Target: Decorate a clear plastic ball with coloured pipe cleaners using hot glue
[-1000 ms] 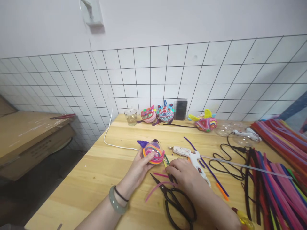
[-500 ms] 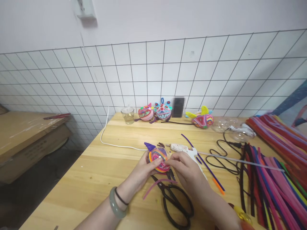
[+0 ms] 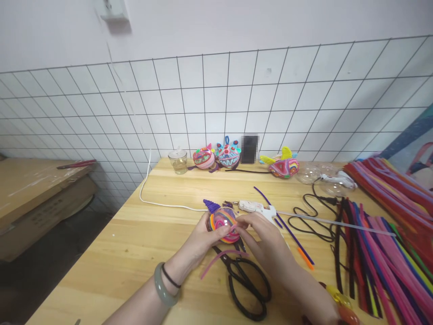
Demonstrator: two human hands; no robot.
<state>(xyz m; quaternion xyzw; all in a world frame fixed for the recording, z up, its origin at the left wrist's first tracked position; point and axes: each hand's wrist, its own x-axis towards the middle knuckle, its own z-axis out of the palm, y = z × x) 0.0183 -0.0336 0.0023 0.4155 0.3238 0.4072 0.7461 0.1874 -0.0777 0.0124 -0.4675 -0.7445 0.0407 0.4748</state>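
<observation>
My left hand (image 3: 204, 232) is wrapped round a clear ball (image 3: 221, 219) covered partly in coloured pipe cleaners, with a purple coiled cone (image 3: 211, 206) at its upper left. My right hand (image 3: 262, 237) is at the ball's right side, thumb and forefinger pinching a short pink pipe cleaner (image 3: 234, 227) against its surface. Below the hands lie black-handled scissors (image 3: 248, 289), their blades partly hidden under the ball. A loose pink pipe cleaner (image 3: 216, 262) crosses them. Just beyond my right hand rests a white glue gun (image 3: 252, 206) with a long glue stick in it.
Finished pipe-cleaner ball figures (image 3: 228, 155) stand along the wall, beside a glass cup (image 3: 177, 162). Bundles of pipe cleaners (image 3: 375, 253) cover the right side. A black cord (image 3: 304, 216), clear ball halves (image 3: 308, 174) and a purple pipe cleaner (image 3: 297, 243) lie nearer the middle.
The view has shifted slightly. My right fingertips have moved a little at the ball, and the pink pipe cleaner between them shows more clearly. My left hand keeps its hold.
</observation>
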